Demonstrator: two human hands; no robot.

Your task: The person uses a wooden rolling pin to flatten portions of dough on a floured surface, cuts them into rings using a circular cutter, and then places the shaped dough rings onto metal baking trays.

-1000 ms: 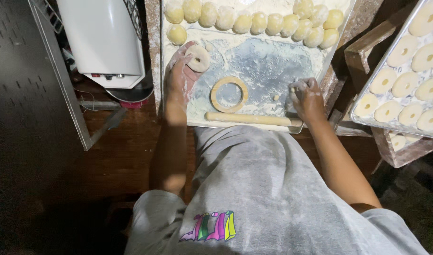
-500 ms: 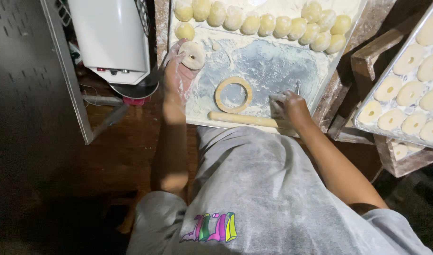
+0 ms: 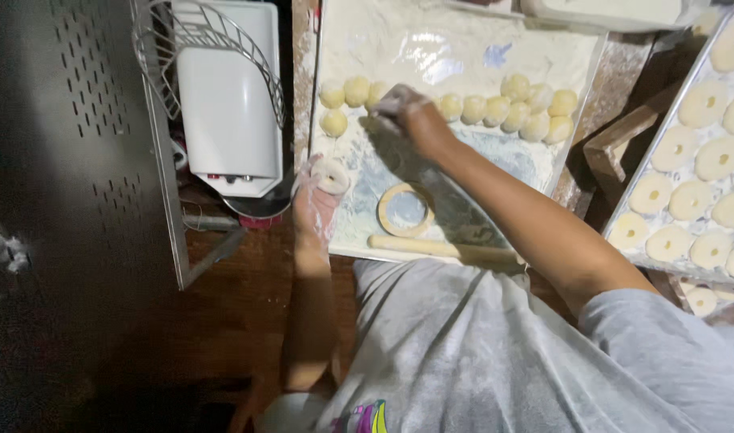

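Observation:
My right hand reaches far across the floured board and closes its fingers on a dough ball in the row of dough balls. Near the board's left edge my left hand holds a small ring-shaped piece of dough. A round ring cutter lies on the board between my arms. At the board's near edge rests a wooden rolling pin, partly under my right forearm.
A tray of several ring-shaped dough pieces stands at the right on a wooden frame. A white appliance with a wire rack sits left of the board. A dark perforated metal panel fills the far left.
My right hand left the near right part of the board and stretched forward to the row of dough balls. My left hand stays at the left edge with the dough ring.

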